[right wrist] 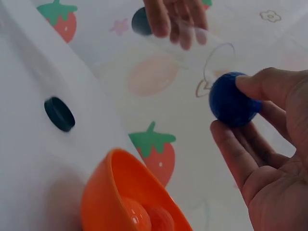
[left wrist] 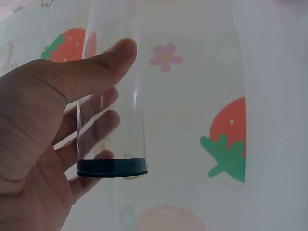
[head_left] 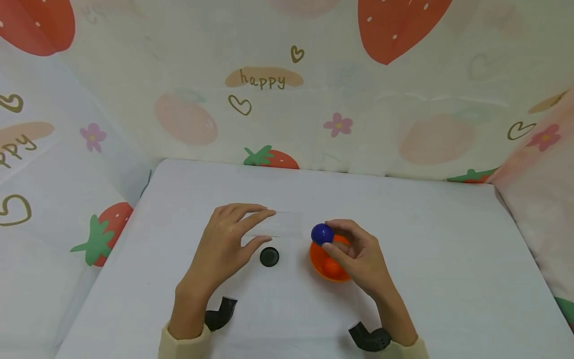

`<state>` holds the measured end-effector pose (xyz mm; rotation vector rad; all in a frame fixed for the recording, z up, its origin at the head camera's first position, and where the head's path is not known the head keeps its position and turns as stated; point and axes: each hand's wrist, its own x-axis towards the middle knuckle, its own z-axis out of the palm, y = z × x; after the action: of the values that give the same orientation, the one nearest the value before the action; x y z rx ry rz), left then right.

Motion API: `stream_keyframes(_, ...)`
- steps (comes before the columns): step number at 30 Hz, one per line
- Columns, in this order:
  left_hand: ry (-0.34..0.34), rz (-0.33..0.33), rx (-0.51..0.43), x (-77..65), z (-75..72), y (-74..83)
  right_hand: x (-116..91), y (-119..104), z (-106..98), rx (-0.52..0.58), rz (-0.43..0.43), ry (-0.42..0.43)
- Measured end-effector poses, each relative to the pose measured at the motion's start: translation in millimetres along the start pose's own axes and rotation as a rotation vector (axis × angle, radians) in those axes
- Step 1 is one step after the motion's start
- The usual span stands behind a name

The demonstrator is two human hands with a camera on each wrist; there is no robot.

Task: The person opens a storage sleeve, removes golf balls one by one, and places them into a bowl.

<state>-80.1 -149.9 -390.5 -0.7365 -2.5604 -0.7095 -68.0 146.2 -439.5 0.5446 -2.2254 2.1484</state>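
A clear tube point(left wrist: 127, 137) is gripped by my left hand point(head_left: 224, 244), its thumb on one side and fingers on the other. One end of the tube carries a dark cap point(left wrist: 113, 167); the other end, facing my right hand, looks uncapped. My right hand point(head_left: 363, 257) pinches a blue ball point(head_left: 322, 234) between thumb and fingers, near that uncapped end. Below the right hand stands an orange bowl point(right wrist: 96, 202) with orange balls point(head_left: 332, 268) inside, partly hidden by the hand. A black round cap point(head_left: 269, 257) lies on the table below the tube.
The white table point(head_left: 448, 259) ends at a back edge against a curtain point(head_left: 341, 99) printed with strawberries and flowers. Black curved pieces point(head_left: 221, 314) sit at both wrists, next to the sleeves.
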Motion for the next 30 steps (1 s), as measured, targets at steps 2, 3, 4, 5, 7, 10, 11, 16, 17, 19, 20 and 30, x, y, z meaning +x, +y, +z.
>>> stream_keyframes(2, 0.010, -0.013, -0.006, -1.0, -1.0, -2.2, 0, 2, -3, -0.053, -0.014, -0.014)
stream_keyframes(3, 0.014, -0.019, -0.011, -1.4, -1.4, -3.0, 0, 3, -4, -0.081, -0.018, -0.022)
stream_keyframes(4, 0.017, -0.023, -0.018, -1.6, -1.8, -3.6, 0, 4, -5, -0.111, -0.019, -0.030)
stream_keyframes(5, 0.018, -0.026, -0.025, -1.6, -2.1, -3.8, -1, 4, -6, -0.137, -0.017, -0.036)
stream_keyframes(7, 0.019, -0.030, -0.042, -1.5, -2.7, -4.0, -1, 6, -8, -0.195, -0.008, -0.048)
stream_keyframes(10, 0.015, -0.033, -0.062, -0.9, -3.2, -3.0, -2, 7, -8, -0.293, -0.009, -0.062)
stream_keyframes(11, 0.013, -0.033, -0.067, -0.7, -3.3, -2.6, -2, 8, -8, -0.326, -0.012, -0.066)
stream_keyframes(16, 0.008, -0.031, -0.074, -0.7, -3.2, -1.0, -1, 11, -6, -0.437, -0.028, -0.088)
stream_keyframes(17, 0.009, -0.029, -0.073, -0.8, -3.3, -0.8, 0, 11, -6, -0.442, -0.028, -0.096)
stream_keyframes(19, 0.014, -0.026, -0.072, -1.1, -3.5, -0.6, 0, 11, -5, -0.460, -0.026, -0.107)
stream_keyframes(20, 0.018, -0.023, -0.073, -1.2, -3.5, -0.6, -1, 10, -5, -0.467, -0.023, -0.113)
stream_keyframes(30, 0.037, 0.003, -0.091, -1.0, -3.6, 1.0, -2, 11, -4, -0.587, -0.011, -0.143)
